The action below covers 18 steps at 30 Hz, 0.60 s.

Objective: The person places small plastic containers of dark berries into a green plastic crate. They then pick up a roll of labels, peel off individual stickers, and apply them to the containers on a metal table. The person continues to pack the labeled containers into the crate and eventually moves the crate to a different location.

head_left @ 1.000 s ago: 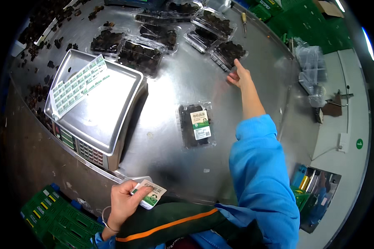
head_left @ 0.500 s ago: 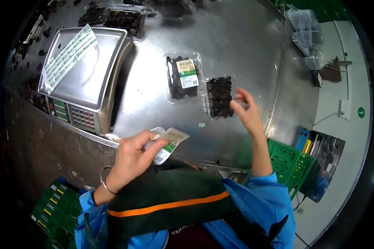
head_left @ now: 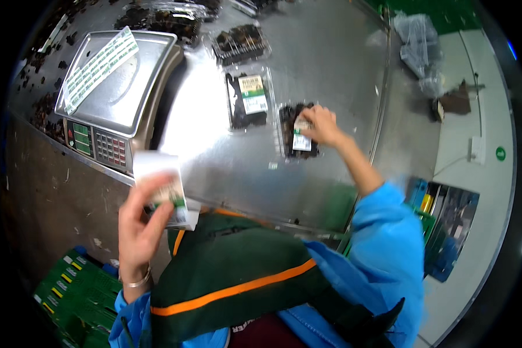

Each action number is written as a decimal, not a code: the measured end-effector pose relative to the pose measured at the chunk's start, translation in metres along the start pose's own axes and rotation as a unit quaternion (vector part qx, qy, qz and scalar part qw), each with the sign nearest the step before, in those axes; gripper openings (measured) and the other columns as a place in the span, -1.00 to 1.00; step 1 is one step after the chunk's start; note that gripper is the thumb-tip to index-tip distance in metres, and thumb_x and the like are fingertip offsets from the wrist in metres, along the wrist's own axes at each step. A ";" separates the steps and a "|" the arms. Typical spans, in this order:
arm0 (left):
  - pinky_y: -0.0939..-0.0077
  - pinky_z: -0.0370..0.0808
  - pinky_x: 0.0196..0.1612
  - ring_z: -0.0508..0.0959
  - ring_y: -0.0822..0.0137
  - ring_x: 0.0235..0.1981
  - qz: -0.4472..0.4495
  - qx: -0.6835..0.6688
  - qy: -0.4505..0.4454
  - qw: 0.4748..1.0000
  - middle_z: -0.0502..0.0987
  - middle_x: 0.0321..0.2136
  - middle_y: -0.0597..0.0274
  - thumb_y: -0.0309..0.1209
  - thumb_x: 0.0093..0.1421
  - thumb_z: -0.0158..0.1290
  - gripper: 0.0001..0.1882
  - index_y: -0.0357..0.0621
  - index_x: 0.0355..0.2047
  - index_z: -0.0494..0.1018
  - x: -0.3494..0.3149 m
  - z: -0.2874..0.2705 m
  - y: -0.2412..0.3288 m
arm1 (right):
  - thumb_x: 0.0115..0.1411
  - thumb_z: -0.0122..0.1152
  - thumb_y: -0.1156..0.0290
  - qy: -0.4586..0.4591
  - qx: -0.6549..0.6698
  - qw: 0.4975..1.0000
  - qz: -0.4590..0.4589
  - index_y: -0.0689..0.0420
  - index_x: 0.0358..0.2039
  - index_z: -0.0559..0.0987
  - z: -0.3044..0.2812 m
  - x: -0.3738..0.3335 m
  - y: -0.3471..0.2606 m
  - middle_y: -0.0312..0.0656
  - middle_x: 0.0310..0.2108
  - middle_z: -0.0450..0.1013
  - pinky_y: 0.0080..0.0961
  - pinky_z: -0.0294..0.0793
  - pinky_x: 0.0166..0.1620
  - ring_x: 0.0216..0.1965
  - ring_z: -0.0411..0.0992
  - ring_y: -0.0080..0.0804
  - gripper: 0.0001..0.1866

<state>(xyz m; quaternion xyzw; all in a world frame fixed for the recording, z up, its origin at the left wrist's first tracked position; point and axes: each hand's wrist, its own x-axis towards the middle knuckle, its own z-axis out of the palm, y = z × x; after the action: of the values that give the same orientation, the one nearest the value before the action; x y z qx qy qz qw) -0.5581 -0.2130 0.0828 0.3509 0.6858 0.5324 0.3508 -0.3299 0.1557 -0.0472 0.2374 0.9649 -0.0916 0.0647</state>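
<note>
My left hand (head_left: 142,223), at the left near the table's front edge, grips a stack or roll of printed labels (head_left: 177,200), blurred by motion. At the table's middle right, the bent fingers of my right hand (head_left: 323,124) are on the upper part of a white, beige and green label (head_left: 302,141). That label lies on the lid of a clear plastic box (head_left: 285,139) filled with dark pieces like wood ear mushrooms. My fingertips are partly hidden. Just left of it sits a similar box (head_left: 238,110), with a label (head_left: 253,94) on its lid.
A steel scale (head_left: 107,81) with a strip of small stickers (head_left: 101,69) on its pan stands at the left. An unlabelled mushroom box (head_left: 239,43) lies behind the labelled ones. Green crates (head_left: 78,290) are at the lower left, and a clear plastic bag (head_left: 419,49) is at the upper right.
My right hand has moved onto the nearer box, whose lid now carries a label. My left hand has shifted left with its labels. Another mushroom box has come into place behind.
</note>
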 end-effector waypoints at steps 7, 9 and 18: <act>0.68 0.43 -0.28 0.50 0.51 -0.34 -0.057 -0.188 -0.002 0.981 0.52 -0.37 0.19 -0.55 0.16 -0.05 -0.78 -0.30 -0.16 0.40 0.010 0.007 0.009 | -0.02 0.28 0.29 0.081 0.421 0.900 -0.075 0.19 0.10 0.25 -0.099 0.042 -0.166 -0.09 0.01 0.28 -0.44 0.26 0.02 0.01 0.27 -0.38 -0.33; 0.69 0.43 -0.43 0.52 0.52 -0.52 0.029 -0.004 -0.017 0.999 0.55 -0.52 0.20 -0.52 0.10 0.05 -0.88 -0.29 -0.33 0.48 0.020 -0.001 0.014 | -0.03 0.28 0.16 0.158 0.399 0.903 0.030 0.23 0.09 0.25 -0.088 0.118 -0.142 -0.02 0.01 0.28 -0.45 0.28 0.01 -0.01 0.29 -0.36 -0.28; 0.66 0.46 -0.27 0.53 0.46 -0.34 -0.186 -0.329 0.107 0.920 0.53 -0.32 0.14 -0.56 0.09 0.05 -0.69 -0.34 -0.13 0.37 -0.022 -0.026 -0.051 | -0.24 0.45 0.15 0.122 0.660 0.643 0.369 0.21 -0.31 0.43 0.009 0.208 -0.058 -0.16 -0.30 0.31 -0.42 0.41 -0.45 -0.41 0.31 -0.42 -0.45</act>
<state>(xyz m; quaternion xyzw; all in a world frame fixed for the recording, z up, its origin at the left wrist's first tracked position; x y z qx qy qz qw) -0.5748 -0.2542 0.0402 0.0223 0.5584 0.6876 0.4635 -0.5393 0.1957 -0.0822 0.5628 0.4805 -0.6424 -0.1993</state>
